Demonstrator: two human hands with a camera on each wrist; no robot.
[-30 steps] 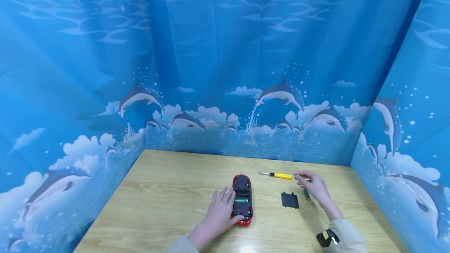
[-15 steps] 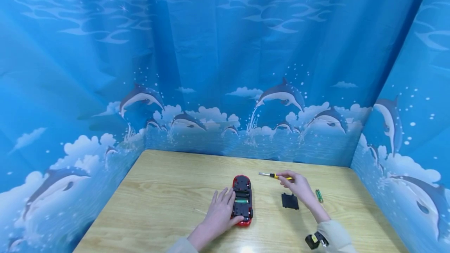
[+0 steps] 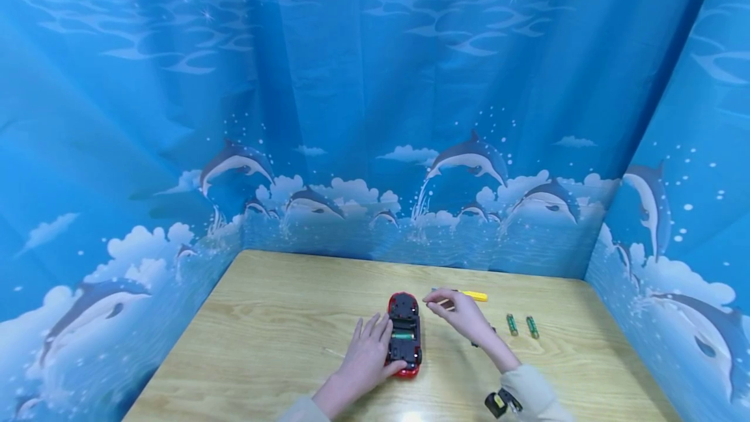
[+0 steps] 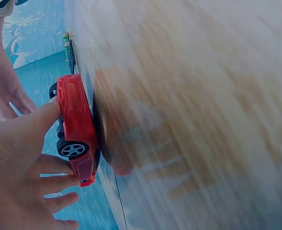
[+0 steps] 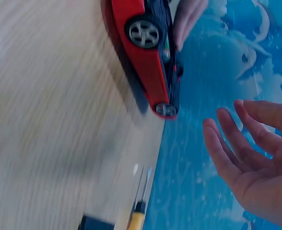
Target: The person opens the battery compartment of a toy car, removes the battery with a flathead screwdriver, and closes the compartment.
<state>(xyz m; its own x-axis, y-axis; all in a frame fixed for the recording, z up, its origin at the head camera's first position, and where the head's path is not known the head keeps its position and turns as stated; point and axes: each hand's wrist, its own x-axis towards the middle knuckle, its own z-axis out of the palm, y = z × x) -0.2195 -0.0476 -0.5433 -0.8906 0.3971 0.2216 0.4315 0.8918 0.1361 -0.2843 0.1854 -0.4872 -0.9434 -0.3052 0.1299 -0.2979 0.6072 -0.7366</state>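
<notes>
Toy car [image 3: 403, 349], red: underside up on the tabletop [image 3: 281, 318], one green battery [image 3: 402, 336] showing in its base. Left hand [image 3: 364, 355]: against the car's left side, thumb on its near end, fingers straight and spread. Right hand [image 3: 464, 315]: just right of the car's far end, holding nothing, thumb and fingertips apart (loosely curved). Yellow-handled screwdriver [image 3: 476, 295]: right of the car's far end, partly behind the right hand. Two loose batteries [image 3: 512, 324], green: well right of the car, side by side. Black plate [image 5: 96, 223]: right of the car, mostly hidden by the right forearm [image 3: 500, 353] in the head view.
</notes>
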